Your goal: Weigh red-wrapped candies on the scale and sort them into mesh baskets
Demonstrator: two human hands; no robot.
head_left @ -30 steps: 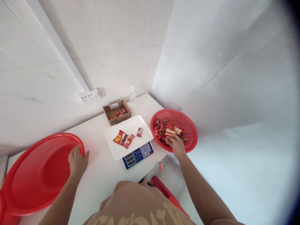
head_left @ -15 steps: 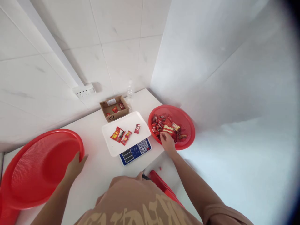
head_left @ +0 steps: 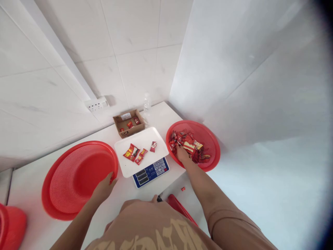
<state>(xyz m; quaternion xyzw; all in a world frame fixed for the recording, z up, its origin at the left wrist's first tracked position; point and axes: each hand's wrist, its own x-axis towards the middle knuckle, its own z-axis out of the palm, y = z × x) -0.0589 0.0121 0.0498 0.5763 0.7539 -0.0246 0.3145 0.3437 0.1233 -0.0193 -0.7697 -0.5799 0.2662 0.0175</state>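
Observation:
My left hand (head_left: 104,187) is closed round the near right rim of a red plastic basket (head_left: 114,158), which has mesh walls and nothing inside. At the right, my right hand (head_left: 182,155) reaches over the edge of another red basket (head_left: 214,147). Its curled fingers are among red snack packets (head_left: 191,144), and what they pinch is partly hidden. Between the baskets, a white tray (head_left: 127,170) sits on a scale with a blue keypad (head_left: 152,172). On the tray lie a larger red packet (head_left: 131,152), smaller red packets (head_left: 141,156) and a dark red packet (head_left: 153,146).
Behind the tray stands a small cardboard box (head_left: 125,133) with several red packets in it. A clear bottle (head_left: 147,102) is beside it, near the wall. Another red plastic container (head_left: 14,222) is at the lower left. Below the table edge lies a small red packet (head_left: 183,189).
The left basket has moved right, towards the scale, with my left hand on its rim. My right hand has shifted slightly left and deeper among the packets.

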